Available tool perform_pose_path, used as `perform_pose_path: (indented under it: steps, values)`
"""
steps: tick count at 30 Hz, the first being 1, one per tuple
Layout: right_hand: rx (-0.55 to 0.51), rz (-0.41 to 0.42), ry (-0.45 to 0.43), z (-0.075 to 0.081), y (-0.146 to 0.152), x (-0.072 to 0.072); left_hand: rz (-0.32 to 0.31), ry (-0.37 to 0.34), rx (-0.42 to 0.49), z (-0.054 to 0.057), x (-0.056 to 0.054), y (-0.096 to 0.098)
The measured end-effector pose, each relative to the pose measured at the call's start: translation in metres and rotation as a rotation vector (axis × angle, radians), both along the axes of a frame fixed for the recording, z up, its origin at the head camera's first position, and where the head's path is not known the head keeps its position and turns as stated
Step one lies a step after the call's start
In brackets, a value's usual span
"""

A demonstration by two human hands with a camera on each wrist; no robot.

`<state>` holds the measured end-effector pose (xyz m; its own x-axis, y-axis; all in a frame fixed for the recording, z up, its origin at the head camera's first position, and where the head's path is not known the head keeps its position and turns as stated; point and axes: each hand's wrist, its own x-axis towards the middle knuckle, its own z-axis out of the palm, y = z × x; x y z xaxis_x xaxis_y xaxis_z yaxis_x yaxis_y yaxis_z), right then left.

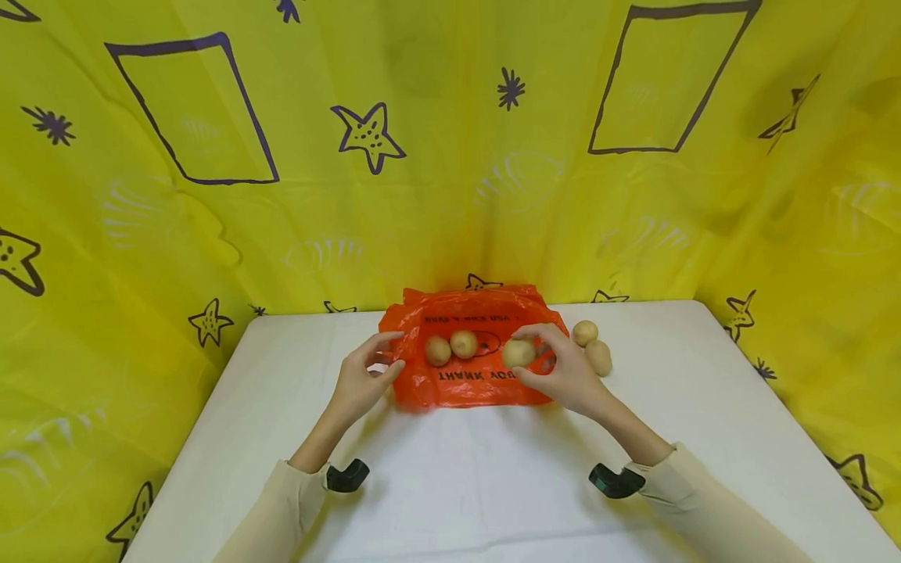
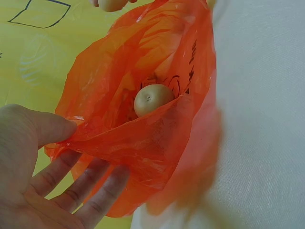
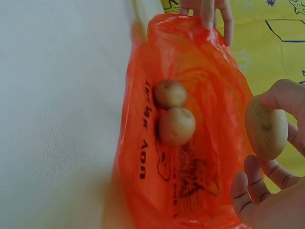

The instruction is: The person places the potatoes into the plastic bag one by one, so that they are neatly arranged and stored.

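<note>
A red plastic bag point(image 1: 415, 383) with black print lies with its mouth spread on the table. Inside it, two potatoes point(image 3: 170, 94) point(image 3: 177, 127) touch each other; the left wrist view shows only one potato point(image 2: 153, 99) there. My left hand point(image 1: 361, 377) pinches the bag's left edge between thumb and fingers, the fingers behind the plastic point(image 2: 128, 143). Over the bag's right part, my right hand point(image 1: 566, 371) holds another potato point(image 1: 519, 353) between thumb and fingertips, seen side-on in the right wrist view point(image 3: 267, 129).
Two more potatoes point(image 1: 585, 333) point(image 1: 599, 358) lie against each other on the white table point(image 1: 464, 477), just right of the bag. A yellow curtain point(image 1: 436, 227) with dark drawings hangs behind and along both sides. Each wrist wears a black device point(image 1: 347, 475).
</note>
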<state>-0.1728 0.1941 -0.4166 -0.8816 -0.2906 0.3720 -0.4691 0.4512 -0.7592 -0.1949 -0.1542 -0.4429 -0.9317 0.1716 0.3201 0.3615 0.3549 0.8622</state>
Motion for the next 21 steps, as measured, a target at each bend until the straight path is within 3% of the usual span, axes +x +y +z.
perform_pose_path:
  steps: [21]
  values:
    - [-0.067,-0.051,-0.098,-0.025,-0.039,-0.023,-0.006,0.012,-0.014,0.001,0.0,-0.001]
